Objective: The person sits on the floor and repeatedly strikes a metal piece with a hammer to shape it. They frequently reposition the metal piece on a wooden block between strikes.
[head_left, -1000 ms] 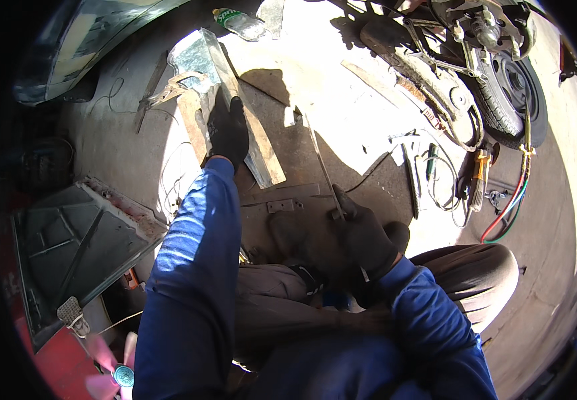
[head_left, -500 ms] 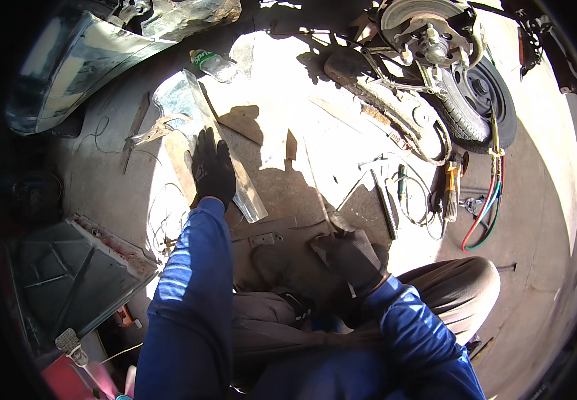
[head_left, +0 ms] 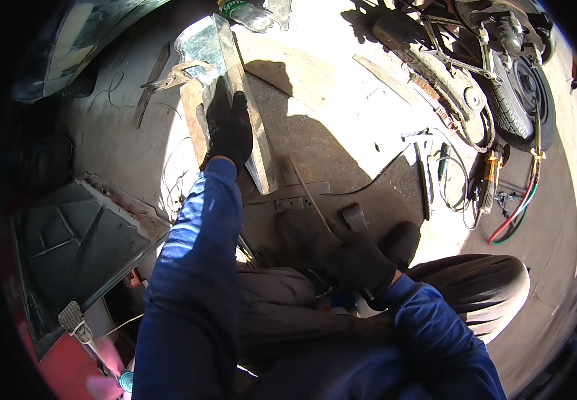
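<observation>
My left hand (head_left: 228, 130), in a black glove, lies flat with fingers stretched out on a long folded sheet-metal piece (head_left: 255, 147). Locking pliers (head_left: 178, 75) are clamped at the left side of that piece, beyond my fingertips. My right hand (head_left: 365, 263), gloved too, is closed low in front of my lap. A thin rod (head_left: 307, 190) runs from its fingers up and to the left. Beside those fingers is a dark blocky piece (head_left: 354, 217) whose kind I cannot make out. Shadow hides part of the right fingers.
A flat metal bracket (head_left: 298, 202) lies between my hands. To the right are a hammer (head_left: 422, 139), an orange-banded power tool (head_left: 492, 177) and coloured hoses (head_left: 518, 217). A wheel (head_left: 528, 100) stands at the far right, a dark panel (head_left: 68, 247) at the left, a green-labelled bottle (head_left: 248, 15) beyond.
The whole view has shifted, so the floor things sit higher and further right. My right hand has drawn nearer my lap with the rod. My left hand stays on the sheet metal.
</observation>
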Tool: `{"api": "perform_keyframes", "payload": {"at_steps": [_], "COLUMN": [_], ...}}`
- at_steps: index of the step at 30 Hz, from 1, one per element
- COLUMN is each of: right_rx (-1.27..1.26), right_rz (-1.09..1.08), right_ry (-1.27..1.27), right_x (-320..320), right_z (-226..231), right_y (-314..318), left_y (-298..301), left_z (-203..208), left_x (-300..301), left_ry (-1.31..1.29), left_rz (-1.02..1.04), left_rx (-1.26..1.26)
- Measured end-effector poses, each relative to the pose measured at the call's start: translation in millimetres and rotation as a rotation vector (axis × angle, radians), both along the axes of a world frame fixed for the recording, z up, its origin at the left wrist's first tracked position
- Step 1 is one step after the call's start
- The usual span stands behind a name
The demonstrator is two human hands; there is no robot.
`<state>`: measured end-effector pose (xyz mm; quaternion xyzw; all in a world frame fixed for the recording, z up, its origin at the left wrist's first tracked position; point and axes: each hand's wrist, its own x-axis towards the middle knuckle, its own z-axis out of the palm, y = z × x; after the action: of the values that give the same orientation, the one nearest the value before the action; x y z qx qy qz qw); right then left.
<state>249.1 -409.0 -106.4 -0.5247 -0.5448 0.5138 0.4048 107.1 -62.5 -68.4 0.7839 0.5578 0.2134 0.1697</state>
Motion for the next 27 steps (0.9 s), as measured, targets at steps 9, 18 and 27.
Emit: {"api": "perform_keyframes", "payload": {"at_steps": [9, 18, 27], "right_rx": [-0.463, 0.197, -0.339], "right_rz": [-1.233, -0.286, -1.152], "right_ry": [0.608, -0.081, 0.598], "right_x": [115, -37, 65], "right_z": [103, -34, 87], "right_y": [67, 22, 136], "left_y": [-2, 14, 18], "left_z": [-15, -17, -25], "left_x": [3, -22, -38], "left_ry": [0.250, -0.197, -0.295], "left_rz": [-0.087, -0.082, -0.098], "left_rx": [0.233, -0.055, 0.065]}}
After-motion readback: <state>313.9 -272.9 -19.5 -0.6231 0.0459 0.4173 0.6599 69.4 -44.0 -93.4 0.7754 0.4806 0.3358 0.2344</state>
